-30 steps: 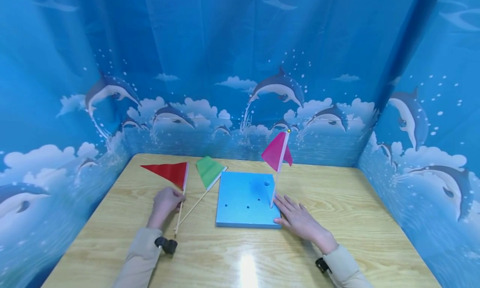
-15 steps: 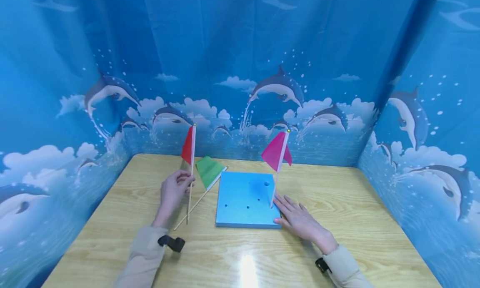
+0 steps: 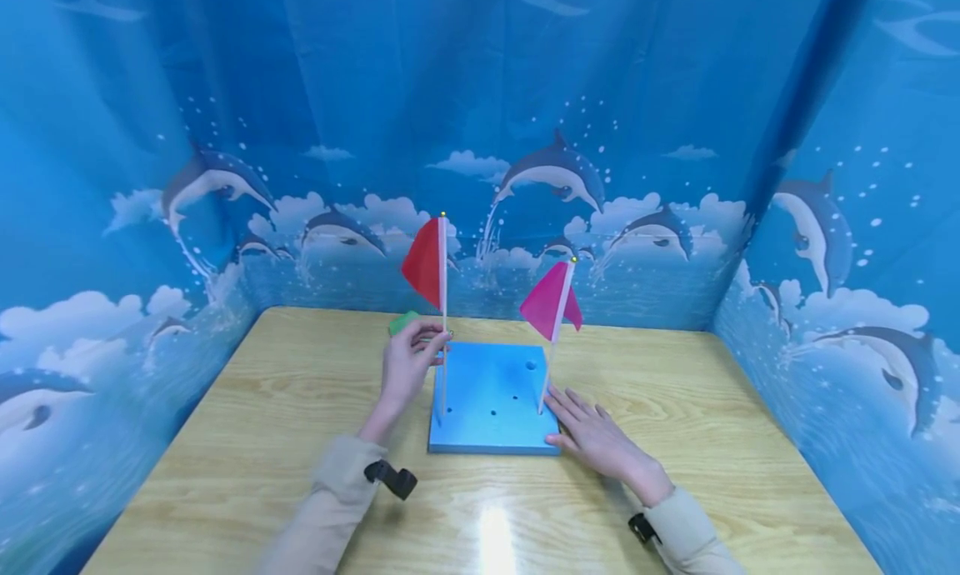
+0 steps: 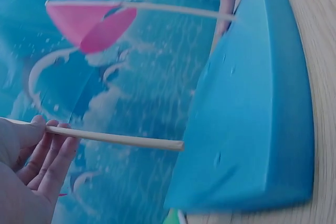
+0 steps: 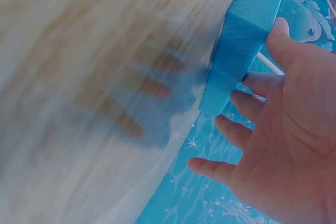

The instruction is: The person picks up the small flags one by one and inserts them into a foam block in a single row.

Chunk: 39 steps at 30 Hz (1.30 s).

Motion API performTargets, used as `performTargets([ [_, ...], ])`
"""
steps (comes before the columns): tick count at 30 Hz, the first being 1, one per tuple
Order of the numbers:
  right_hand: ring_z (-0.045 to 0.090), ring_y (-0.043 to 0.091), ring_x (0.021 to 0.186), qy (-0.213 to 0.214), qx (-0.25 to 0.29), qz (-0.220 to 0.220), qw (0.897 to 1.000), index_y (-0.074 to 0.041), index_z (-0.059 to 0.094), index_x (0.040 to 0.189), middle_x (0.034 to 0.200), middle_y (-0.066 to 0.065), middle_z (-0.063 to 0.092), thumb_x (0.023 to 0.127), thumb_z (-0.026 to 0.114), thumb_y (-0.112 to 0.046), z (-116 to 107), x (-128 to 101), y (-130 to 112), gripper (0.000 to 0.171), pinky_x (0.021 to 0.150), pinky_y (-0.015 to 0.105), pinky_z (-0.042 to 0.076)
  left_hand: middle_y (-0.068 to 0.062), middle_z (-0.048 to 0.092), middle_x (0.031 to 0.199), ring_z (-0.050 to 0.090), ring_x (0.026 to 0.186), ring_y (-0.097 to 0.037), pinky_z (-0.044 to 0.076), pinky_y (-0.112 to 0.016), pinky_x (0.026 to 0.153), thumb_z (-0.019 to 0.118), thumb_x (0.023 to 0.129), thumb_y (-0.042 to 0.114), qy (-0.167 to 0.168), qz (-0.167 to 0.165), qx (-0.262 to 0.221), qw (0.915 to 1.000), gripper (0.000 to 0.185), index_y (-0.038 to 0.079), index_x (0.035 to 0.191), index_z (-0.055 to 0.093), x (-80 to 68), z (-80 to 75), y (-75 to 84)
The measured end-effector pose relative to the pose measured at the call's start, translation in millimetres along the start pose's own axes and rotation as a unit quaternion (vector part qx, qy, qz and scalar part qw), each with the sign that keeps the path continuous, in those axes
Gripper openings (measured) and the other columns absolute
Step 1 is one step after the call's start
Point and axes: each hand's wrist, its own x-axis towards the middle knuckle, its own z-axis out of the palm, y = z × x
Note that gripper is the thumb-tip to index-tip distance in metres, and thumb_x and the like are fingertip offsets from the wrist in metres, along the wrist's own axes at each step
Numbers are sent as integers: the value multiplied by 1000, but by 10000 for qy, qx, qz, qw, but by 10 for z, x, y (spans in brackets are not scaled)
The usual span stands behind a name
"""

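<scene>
A square blue foam block point(image 3: 491, 400) with several small holes lies on the wooden table point(image 3: 225, 442). My left hand point(image 3: 408, 362) pinches the stick of a red flag point(image 3: 427, 262) and holds it upright, its lower end at the block's left part point(image 4: 247, 124). A pink flag point(image 3: 551, 300) stands upright in the block near its right edge. My right hand point(image 3: 596, 437) lies flat with straight fingers on the table, its fingertips against the block's right front corner point(image 5: 236, 51). A green flag point(image 3: 403, 322) lies on the table, mostly hidden behind my left hand.
Blue dolphin-print curtains point(image 3: 480, 142) wall the table in at the back and on both sides. Bare wood lies to the left, right and front of the block.
My left hand lifted the red flag off the table, turned it upright and carried it right to the block. The right hand and the pink flag stayed put.
</scene>
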Motion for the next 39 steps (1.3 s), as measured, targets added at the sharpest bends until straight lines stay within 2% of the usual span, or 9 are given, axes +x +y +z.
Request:
performTargets([
  [8, 19, 41, 153, -20, -37, 45, 10000, -13, 25, 161, 167, 13, 21, 105, 50, -45, 7, 13, 3, 69, 116, 74, 18, -17, 73, 104, 74, 89, -29, 64, -30, 70, 71, 95, 9, -181, 313, -346, 9987, 24, -1, 116, 65, -22, 393, -6],
  [14, 19, 41, 153, -29, -56, 57, 10000, -13, 26, 161, 167, 12, 21, 105, 50, -46, 17, 27, 1, 69, 116, 75, 19, -23, 72, 107, 73, 92, -38, 64, -38, 74, 71, 96, 11, -239, 471, -570, 9970, 28, -5, 118, 63, -47, 578, -70],
  [19, 19, 41, 153, -11, -74, 25, 10000, -13, 26, 161, 167, 11, 21, 105, 49, -47, 14, 30, -3, 70, 115, 75, 19, -28, 70, 107, 72, 91, -42, 64, -46, 75, 68, 96, 2, -313, 614, -511, 9963, 24, -7, 116, 62, -53, 656, -114],
  [27, 20, 42, 152, 3, -14, 6, 10000, -11, 28, 160, 167, 12, 22, 105, 49, -46, 5, 33, -9, 69, 114, 76, 20, -27, 71, 101, 72, 87, -43, 64, -40, 71, 67, 95, -2, -360, 753, -189, 9963, 17, -8, 109, 63, -209, 642, 119],
  [30, 20, 42, 152, -2, -10, 30, 10000, -11, 28, 160, 167, 12, 22, 105, 49, -46, 4, 34, -7, 69, 114, 75, 20, -26, 71, 101, 72, 86, -43, 64, -39, 70, 68, 94, -3, -364, 766, -111, 9963, 16, -8, 108, 63, -245, 652, 124],
  [33, 20, 42, 152, -4, 2, 60, 10000, -11, 28, 160, 167, 12, 22, 105, 49, -46, 4, 31, -6, 69, 115, 75, 20, -27, 71, 100, 71, 88, -46, 64, -43, 72, 69, 93, -2, -408, 668, -118, 9969, 18, -10, 109, 62, -268, 660, 132],
  [36, 20, 42, 152, 0, -1, 95, 10000, -12, 28, 160, 167, 12, 22, 105, 50, -46, -3, 26, -14, 68, 115, 75, 19, -22, 72, 100, 72, 88, -45, 64, -43, 72, 71, 94, 5, -493, 603, -117, 9969, 20, -6, 109, 64, -242, 684, -22],
  [39, 19, 42, 152, 5, -15, 108, 9999, -11, 28, 160, 167, 12, 22, 106, 49, -45, -12, 22, -23, 68, 115, 75, 19, -16, 72, 100, 73, 88, -40, 64, -36, 71, 72, 94, 9, -626, 572, -23, 9964, 20, -1, 110, 65, -208, 706, -191],
])
